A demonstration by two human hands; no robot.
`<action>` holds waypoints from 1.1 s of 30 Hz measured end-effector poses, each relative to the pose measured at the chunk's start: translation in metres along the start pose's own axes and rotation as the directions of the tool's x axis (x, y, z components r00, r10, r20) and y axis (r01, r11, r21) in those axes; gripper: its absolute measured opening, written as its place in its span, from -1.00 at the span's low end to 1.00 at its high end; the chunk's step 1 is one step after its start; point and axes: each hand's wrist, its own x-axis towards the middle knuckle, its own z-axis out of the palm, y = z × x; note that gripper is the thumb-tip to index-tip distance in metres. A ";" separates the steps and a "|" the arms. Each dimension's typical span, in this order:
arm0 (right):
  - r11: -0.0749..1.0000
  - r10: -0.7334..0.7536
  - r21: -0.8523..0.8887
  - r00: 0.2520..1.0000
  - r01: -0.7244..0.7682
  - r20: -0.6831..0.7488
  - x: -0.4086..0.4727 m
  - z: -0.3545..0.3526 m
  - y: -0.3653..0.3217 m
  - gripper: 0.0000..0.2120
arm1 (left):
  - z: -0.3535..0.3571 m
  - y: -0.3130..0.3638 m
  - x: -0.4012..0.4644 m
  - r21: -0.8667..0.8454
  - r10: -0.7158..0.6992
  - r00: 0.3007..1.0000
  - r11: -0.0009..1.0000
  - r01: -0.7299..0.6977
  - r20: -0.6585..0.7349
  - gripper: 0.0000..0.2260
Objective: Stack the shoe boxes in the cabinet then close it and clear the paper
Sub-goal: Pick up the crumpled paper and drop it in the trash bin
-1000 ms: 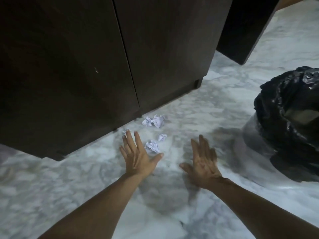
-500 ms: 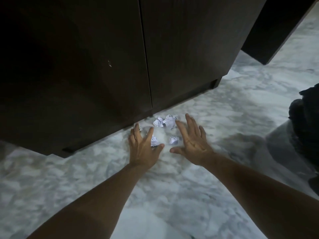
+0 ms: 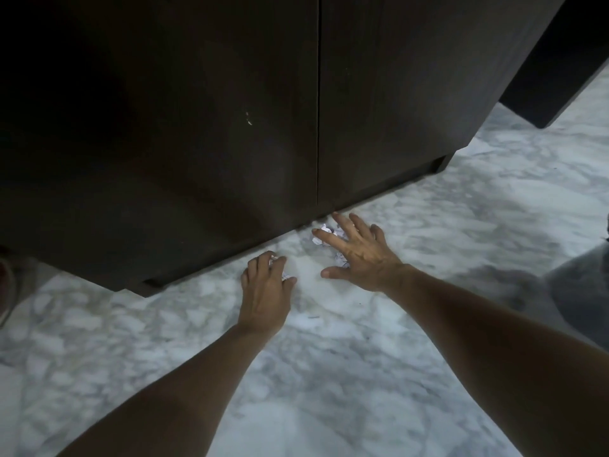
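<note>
Hands have both advanced toward the cabinet base since half a second ago. Left hand [image 3: 265, 288], then spread flat with a paper scrap at its fingertips, now has its fingers [image 3: 253, 263] curled down over crumpled paper [image 3: 286, 277], white bits showing at the knuckles and beside the thumb; it appears to have hold of that scrap. Right hand [image 3: 357, 253] has reached further forward, palm down, fingers splayed wide and gripping nothing, covering most of the paper wads [image 3: 324, 233] it lay just short of before. One wad shows white between the index and middle fingers, another peeks from under the palm.

Cabinet [image 3: 230, 127] is dark brown wood-grain laminate, both flat doors shut, a thin vertical seam between them and a small pale chip on the left door. Floor [image 3: 362, 374] is polished white marble with grey veining, smooth and faintly reflective. Paper is white, tightly crumpled, irregular, lying on the floor just beside the cabinet's bottom edge. Dark bag at the right edge has nearly left view.
</note>
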 end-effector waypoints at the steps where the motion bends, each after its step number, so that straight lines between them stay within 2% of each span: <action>1: 1.000 -0.002 -0.003 1.000 0.002 -0.020 0.000 0.001 -0.002 -0.30 | -0.001 0.000 -0.001 0.009 0.001 1.000 1.000 -0.001 -0.005 -0.71; 3: 1.000 0.000 -0.010 0.998 -0.001 -0.071 -0.004 0.006 -0.011 -0.44 | -0.004 -0.001 -0.004 0.018 -0.002 1.000 1.000 0.002 -0.010 -0.75; 7: 1.000 0.013 -0.005 0.961 -0.014 -0.276 -0.024 0.026 -0.026 -0.74 | -0.003 -0.003 -0.014 0.025 0.048 0.998 0.999 -0.047 -0.041 -0.79; 13: 0.996 0.013 0.087 0.907 0.026 -0.421 -0.065 0.028 -0.017 -0.82 | -0.002 -0.001 -0.035 -0.030 0.106 0.994 0.994 -0.108 -0.041 -0.87; 15: 0.985 0.111 0.169 0.879 -0.035 -0.463 -0.078 0.024 -0.009 -0.82 | -0.001 -0.001 -0.043 -0.028 0.138 0.990 0.990 -0.139 -0.030 -0.95; 16: 0.973 0.173 0.218 0.863 -0.075 -0.474 -0.086 0.023 -0.005 -0.77 | -0.001 0.002 -0.047 -0.036 0.150 0.988 0.988 -0.151 -0.024 -0.90; 17: 0.960 0.218 0.261 0.857 -0.102 -0.467 -0.094 0.024 0.000 -0.72 | -0.001 0.004 -0.050 -0.051 0.159 0.987 0.986 -0.160 -0.027 -0.85; 19: 0.945 0.264 0.292 0.871 -0.148 -0.414 -0.117 0.026 0.010 -0.76 | 0.000 0.011 -0.057 -0.086 0.165 0.985 0.982 -0.168 -0.043 -0.80; 23: 0.963 0.267 0.121 0.895 -0.239 -0.357 -0.160 0.035 0.011 -0.82 | 0.001 0.029 -0.075 -0.152 0.208 0.977 0.965 -0.212 -0.041 -0.76; 25: 0.963 0.268 0.103 0.907 -0.248 -0.325 -0.169 0.035 0.008 -0.86 | 0.005 0.035 -0.078 -0.176 0.219 0.976 0.960 -0.218 -0.013 -0.77; 28: 0.959 0.274 0.153 0.920 -0.239 -0.281 -0.166 0.031 0.007 -0.83 | 0.006 0.041 -0.078 -0.159 0.246 0.969 0.958 -0.237 0.036 -0.73; 30: 0.963 0.247 0.170 0.933 -0.207 -0.261 -0.165 0.025 0.008 -0.88 | 0.004 0.047 -0.076 -0.155 0.272 0.961 0.953 -0.261 0.051 -0.71; 33: 0.922 0.317 0.297 0.923 -0.247 -0.219 -0.167 0.003 0.005 -0.88 | -0.008 0.062 -0.072 -0.245 0.228 0.972 0.947 -0.208 0.055 -0.74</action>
